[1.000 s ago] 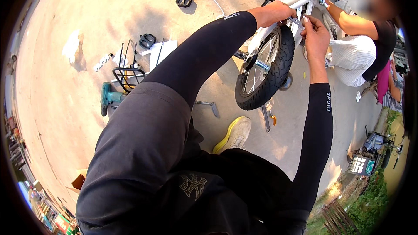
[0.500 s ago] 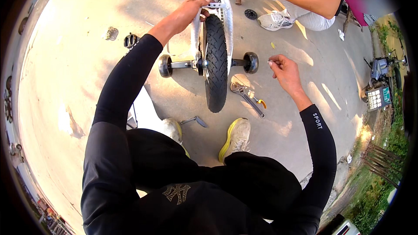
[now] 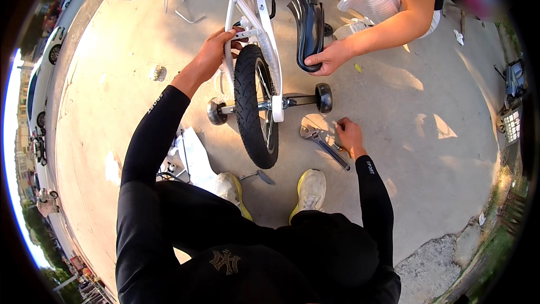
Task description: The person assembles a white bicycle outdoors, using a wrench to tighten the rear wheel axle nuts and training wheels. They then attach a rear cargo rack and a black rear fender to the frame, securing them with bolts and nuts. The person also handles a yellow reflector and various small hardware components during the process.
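Observation:
My left hand (image 3: 211,56) is closed round the white tubing of a small bicycle frame (image 3: 269,50), just above its rear wheel (image 3: 247,110). Training wheels (image 3: 324,98) stick out on both sides of the hub. My right hand (image 3: 350,137) is low over the ground, right of the adjustable wrench (image 3: 326,149). Its fingers are curled downward, and whatever is in them is hidden. A yellow-handled tool lay at this spot and is now mostly covered. Across from me, another person's hand (image 3: 329,58) holds a glossy black mudguard (image 3: 307,25) beside the frame.
By my shoes lies a small grey-handled tool (image 3: 264,177). White sheeting (image 3: 194,155) is on the ground at my left. Farther left is a pedal-like metal piece (image 3: 158,72), with thin bent strips (image 3: 183,3) beyond it. A motorbike (image 3: 513,81) stands at the far right.
My right hand has moved down and inward to the ground beside the wrench. The rear wheel has turned its side toward me. The other person has brought in the black mudguard.

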`<state>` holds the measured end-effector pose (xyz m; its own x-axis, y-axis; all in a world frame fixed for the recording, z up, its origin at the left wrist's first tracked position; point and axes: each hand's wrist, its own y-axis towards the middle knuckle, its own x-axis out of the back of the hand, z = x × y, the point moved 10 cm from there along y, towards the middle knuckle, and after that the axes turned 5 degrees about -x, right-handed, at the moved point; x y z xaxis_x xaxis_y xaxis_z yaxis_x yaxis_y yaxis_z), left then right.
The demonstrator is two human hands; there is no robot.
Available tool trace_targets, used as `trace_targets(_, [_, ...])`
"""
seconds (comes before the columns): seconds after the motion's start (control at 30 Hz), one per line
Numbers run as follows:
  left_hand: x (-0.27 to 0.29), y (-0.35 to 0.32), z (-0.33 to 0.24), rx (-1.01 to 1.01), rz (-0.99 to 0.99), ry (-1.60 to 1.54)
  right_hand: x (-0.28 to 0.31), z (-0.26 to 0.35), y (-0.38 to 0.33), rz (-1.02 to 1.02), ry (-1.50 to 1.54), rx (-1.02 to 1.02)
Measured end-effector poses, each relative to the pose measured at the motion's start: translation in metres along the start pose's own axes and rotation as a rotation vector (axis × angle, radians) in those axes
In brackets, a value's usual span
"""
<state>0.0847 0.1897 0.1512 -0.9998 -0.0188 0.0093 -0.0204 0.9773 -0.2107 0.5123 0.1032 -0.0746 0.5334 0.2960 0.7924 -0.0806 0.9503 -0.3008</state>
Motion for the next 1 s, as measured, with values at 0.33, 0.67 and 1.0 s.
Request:
trace_targets(0.33, [-0.001,-0.013,-0.001,0.044,-0.100,-0.060,0.096,0.054,-0.040,-0.261,0.361,-0.035])
trace_targets(0.67, [-0.004,-0.007,0.002,0.038,-0.169,-0.160,0.176,0.300,0.037,0.220,0.199,0.280])
trace_targets(1.0, [0.001,-0.013,0.004,0.069,-0.194,-0.250,0.137,0.275,-0.008,0.530,1.050,-0.178])
